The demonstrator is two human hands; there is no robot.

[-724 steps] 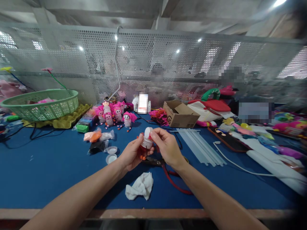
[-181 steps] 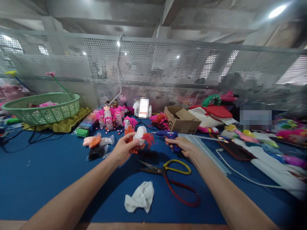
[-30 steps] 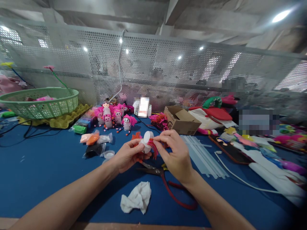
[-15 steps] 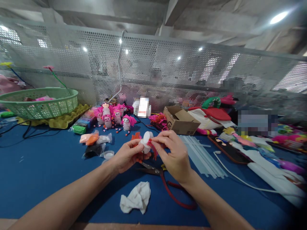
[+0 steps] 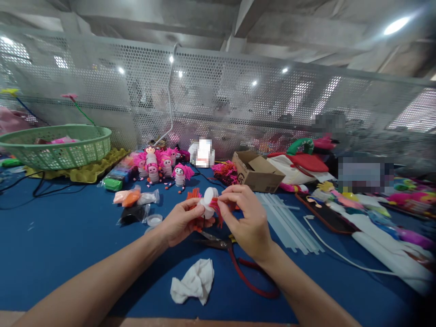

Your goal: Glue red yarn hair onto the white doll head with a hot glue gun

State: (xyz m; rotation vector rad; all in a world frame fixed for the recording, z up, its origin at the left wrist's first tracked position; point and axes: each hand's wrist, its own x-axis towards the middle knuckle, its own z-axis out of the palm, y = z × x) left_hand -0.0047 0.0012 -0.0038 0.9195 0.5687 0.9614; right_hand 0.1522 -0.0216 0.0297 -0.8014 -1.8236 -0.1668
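Observation:
A small white doll body (image 5: 208, 206) with a round white top is held between the fingers of my left hand (image 5: 184, 220). Orange yarn strands (image 5: 194, 193) stick out behind it. My right hand (image 5: 245, 219) pinches red yarn (image 5: 218, 208) against the right side of the white body. Just below the hands lie scissors (image 5: 252, 284) with red handles, blades pointing left. A crumpled white cloth (image 5: 193, 281) rests nearer the front edge.
Pink-haired dolls (image 5: 166, 165) stand at the back, left of a cardboard box (image 5: 257, 172). Translucent sticks (image 5: 289, 222) lie to the right. Clay packets (image 5: 131, 197), a white lid (image 5: 154, 220) and a green basket (image 5: 68, 152) are on the left.
The fingers of my right hand have shifted slightly, and the red yarn now sits a little higher against the white body. My left hand has barely moved.

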